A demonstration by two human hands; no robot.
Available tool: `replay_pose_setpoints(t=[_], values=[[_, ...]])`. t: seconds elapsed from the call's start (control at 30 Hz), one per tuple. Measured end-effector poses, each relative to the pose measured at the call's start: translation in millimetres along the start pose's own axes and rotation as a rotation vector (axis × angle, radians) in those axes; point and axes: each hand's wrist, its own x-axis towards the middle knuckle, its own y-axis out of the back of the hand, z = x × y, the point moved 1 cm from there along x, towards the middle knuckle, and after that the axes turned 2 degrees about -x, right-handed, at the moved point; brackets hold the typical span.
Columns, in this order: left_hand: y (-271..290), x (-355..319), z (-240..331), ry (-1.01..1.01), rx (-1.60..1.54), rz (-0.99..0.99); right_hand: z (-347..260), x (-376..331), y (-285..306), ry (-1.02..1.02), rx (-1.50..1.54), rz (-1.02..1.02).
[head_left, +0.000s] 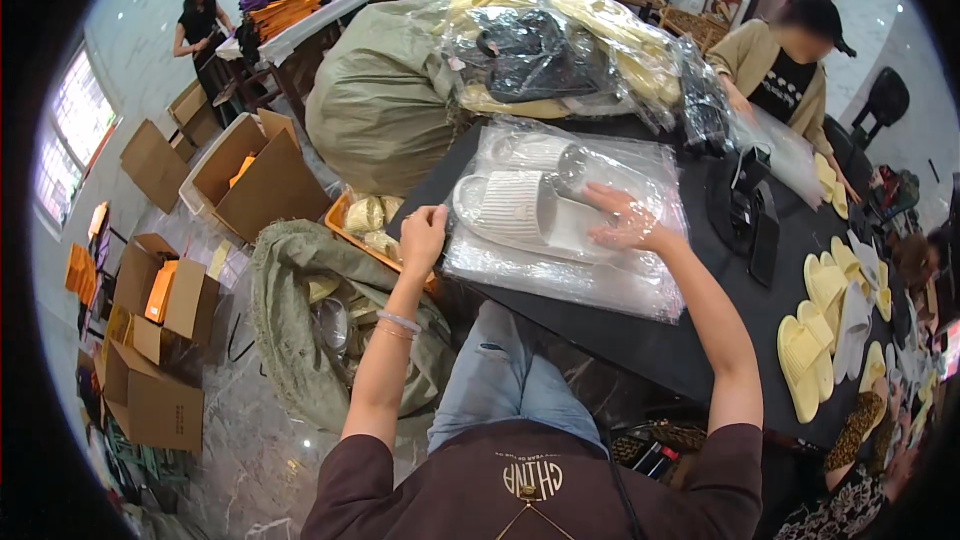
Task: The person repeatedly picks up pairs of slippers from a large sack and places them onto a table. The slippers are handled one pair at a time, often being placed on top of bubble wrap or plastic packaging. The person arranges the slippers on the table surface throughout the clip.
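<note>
Before us, a white slipper with a broad ribbed strap (515,208) lies on the black worktop (770,310), over or within a flat stack of clear, crinkled plastic bags (575,288); the glare keeps us from telling which. Its long axis runs roughly left to right across our body, the toe end to the left, the heel end to the right. A second white ribbed slipper (535,153) lies just beyond it, turned much the same way.

Our right hand (625,220) is the nearer one: open and palm down, fingers spread, it reaches over the heel end. Our left hand (424,235) is just beyond the toe end, beside the stack's left edge. Its fingers are curled in, yet we cannot tell whether they pinch any plastic.

Below the left hand is an open olive woven sack (290,310); well to our right, pale yellow slippers (805,365) line the worktop.
</note>
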Motion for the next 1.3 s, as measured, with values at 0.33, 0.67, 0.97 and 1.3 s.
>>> replay_pose_setpoints(t=[0.33,0.67,0.97,1.3], values=[[6.4,1.0,-20.9,-0.067,-0.173,-0.072,-31.6,104.7,-35.3,-0.292,0.355,0.158],[54.3,-18.0,8.6,0.014,-0.461,-0.165,-6.6,106.5,-21.5,-0.199,0.101,0.123],[47.5,-57.4,54.3,-0.279,0.261,-0.136,40.1,41.4,-16.6,-0.281,0.122,-0.025],[-9.4,-31.6,39.6,-0.635,0.412,-0.541,44.1,50.9,-34.1,-0.141,0.068,0.008]])
